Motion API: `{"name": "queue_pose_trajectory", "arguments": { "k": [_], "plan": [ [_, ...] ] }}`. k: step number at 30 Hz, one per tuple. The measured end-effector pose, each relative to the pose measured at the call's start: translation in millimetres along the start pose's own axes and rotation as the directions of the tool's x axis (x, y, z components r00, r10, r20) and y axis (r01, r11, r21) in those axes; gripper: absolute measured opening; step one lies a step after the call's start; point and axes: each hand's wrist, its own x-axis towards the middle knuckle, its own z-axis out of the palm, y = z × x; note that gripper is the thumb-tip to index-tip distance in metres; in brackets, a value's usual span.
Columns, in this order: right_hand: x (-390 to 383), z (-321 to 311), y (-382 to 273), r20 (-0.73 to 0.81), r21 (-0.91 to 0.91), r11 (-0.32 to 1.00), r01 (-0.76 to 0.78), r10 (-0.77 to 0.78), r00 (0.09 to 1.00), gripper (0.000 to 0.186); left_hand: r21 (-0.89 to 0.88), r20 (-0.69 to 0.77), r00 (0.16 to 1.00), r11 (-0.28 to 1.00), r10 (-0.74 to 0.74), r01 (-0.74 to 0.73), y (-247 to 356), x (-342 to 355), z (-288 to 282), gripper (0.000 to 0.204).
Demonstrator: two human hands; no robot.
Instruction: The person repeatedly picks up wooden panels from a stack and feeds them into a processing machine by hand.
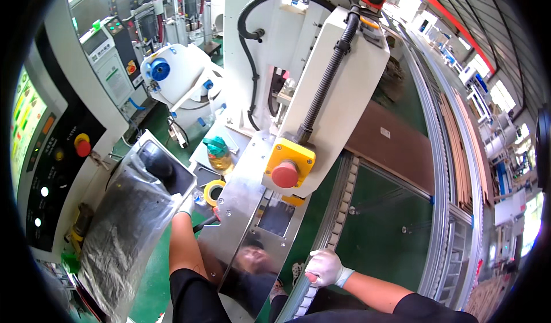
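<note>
My right hand [325, 267], in a white glove with bare fingertips showing, is curled closed over the edge of a narrow roller rail [342, 199]. My left hand [186, 204], also gloved in white, reaches to the near right corner of a tray [182, 176] beside the control panel. Its fingers are mostly hidden there. Clear plastic sheet [123, 225] covers much of the tray, and a black computer mouse [158, 163] lies at its far end. Between my arms stands a steel machine bed [229, 237].
A pale machine arm with a red emergency button [285, 175] on a yellow box overhangs the bed. Yellow tape [214, 192] and a teal-capped bottle [218, 155] sit beyond my left hand. At left is a control panel [60, 145]; at right, a brown board [396, 148].
</note>
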Motion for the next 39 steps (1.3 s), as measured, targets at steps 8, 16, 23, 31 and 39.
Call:
{"name": "queue_pose_trajectory", "arguments": {
  "k": [8, 16, 23, 31, 39],
  "plan": [
    [-4, -2, 1, -0.044, -0.003, 1.0, 0.009, -0.009, 0.999, 0.018, 0.122, -0.239, 0.9, 0.93, 0.365, -0.345, -16, -67, -62, 0.04],
    [-5, -1, 2, -0.142, 0.013, 0.995, 0.096, -0.094, 0.985, 0.017, 0.163, -0.471, 0.722, 0.855, 0.507, -0.493, -32, -307, -198, 0.033],
    [-19, -23, -29, -0.04, 0.434, 0.873, -0.224, 0.268, 0.963, 0.046, 0.199, -0.53, 0.734, 0.904, 0.425, -0.38, -3, -488, -262, 0.038],
    [-83, -68, -82, 0.212, 0.725, 0.688, -0.024, -0.19, 0.958, 0.085, -0.837, -0.042, 0.882, 0.466, 0.47, -0.288, 101, -587, -255, 0.027],
    [-200, -84, -70, 0.449, 0.608, -0.537, -0.584, -0.373, 0.812, 0.068, -0.936, 0.182, 0.776, -0.134, 0.604, 0.324, 203, -596, -133, 0.017]
  ]
}}
